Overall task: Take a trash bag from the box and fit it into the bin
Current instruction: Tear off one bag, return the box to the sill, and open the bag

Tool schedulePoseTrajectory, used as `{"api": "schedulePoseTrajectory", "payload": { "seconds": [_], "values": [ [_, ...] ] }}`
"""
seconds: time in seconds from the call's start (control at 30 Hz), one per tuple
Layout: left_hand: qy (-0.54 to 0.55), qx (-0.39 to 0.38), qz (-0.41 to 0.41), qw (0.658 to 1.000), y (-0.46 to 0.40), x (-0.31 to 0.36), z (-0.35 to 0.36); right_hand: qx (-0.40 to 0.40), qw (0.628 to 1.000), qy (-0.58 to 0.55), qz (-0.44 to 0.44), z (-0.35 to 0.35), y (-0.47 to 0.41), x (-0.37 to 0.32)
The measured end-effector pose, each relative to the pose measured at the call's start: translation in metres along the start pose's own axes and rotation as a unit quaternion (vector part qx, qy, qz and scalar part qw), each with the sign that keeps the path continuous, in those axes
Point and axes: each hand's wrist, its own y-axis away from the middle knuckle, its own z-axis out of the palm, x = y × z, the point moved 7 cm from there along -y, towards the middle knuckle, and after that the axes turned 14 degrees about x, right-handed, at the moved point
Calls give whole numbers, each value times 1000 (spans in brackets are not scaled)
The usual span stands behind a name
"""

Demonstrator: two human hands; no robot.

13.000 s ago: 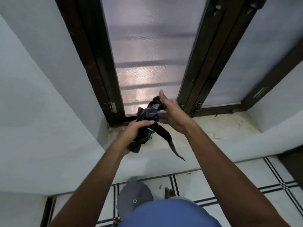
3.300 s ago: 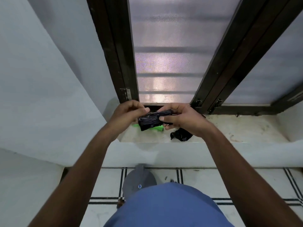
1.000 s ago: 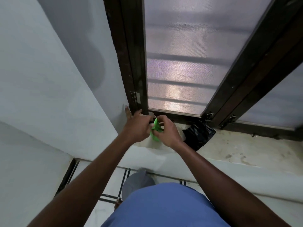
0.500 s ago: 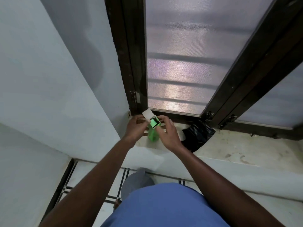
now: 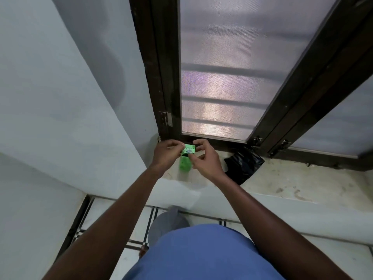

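A small green box (image 5: pixel 186 158) stands upright on the window sill (image 5: pixel 292 180) at its left end. My left hand (image 5: pixel 168 153) pinches the box's top from the left. My right hand (image 5: pixel 203 158) pinches it from the right, with the thumb on its front face. The top end of the box looks closed, with a printed green flap facing me. A crumpled black trash bag (image 5: pixel 243 165) lies on the sill just right of my right hand, apart from both hands. A grey bin (image 5: pixel 167 223) stands on the floor below the sill, partly hidden by my blue shirt.
A dark wooden window frame (image 5: pixel 161 81) with frosted glass rises behind the sill. A pale wall (image 5: pixel 60 98) closes in on the left. The tiled floor (image 5: pixel 113 215) with black lines lies beneath.
Half a second ago a white flap stood up from the box's top; now the top looks folded down and green. Both hands stay on the box. The black bag has not moved.
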Motion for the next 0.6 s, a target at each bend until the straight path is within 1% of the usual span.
{"api": "schedulePoseTrajectory", "payload": {
  "seconds": [0.07, 0.13, 0.2, 0.33, 0.4, 0.5, 0.57, 0.6],
  "values": [
    [-50, -1, 53, 997, 2, 4, -2, -8, 1000, -17, 15, 1, -2, 1],
    [-59, -4, 65, 996, 1, 3, -3, -15, 999, -23, 18, 2, -3, 1],
    [-64, -5, 66, 996, 1, 1, -5, -23, 1000, 9, -12, 1, -3, -3],
    [-70, 6, 69, 995, -1, 0, -11, -73, 989, 84, -95, 6, -1, 0],
    [-67, 12, 70, 995, 0, 0, -14, -87, 987, 89, -104, 13, 3, 4],
    [-87, 24, 88, 992, 3, 1, -18, -76, 989, 78, -101, 23, 5, 3],
    [-112, 31, 95, 989, 4, 1, -21, -58, 985, 101, -124, 25, 3, -2],
    [-135, 30, 97, 986, 4, 0, -23, -51, 980, 132, -143, 26, 1, -7]
  ]
}}
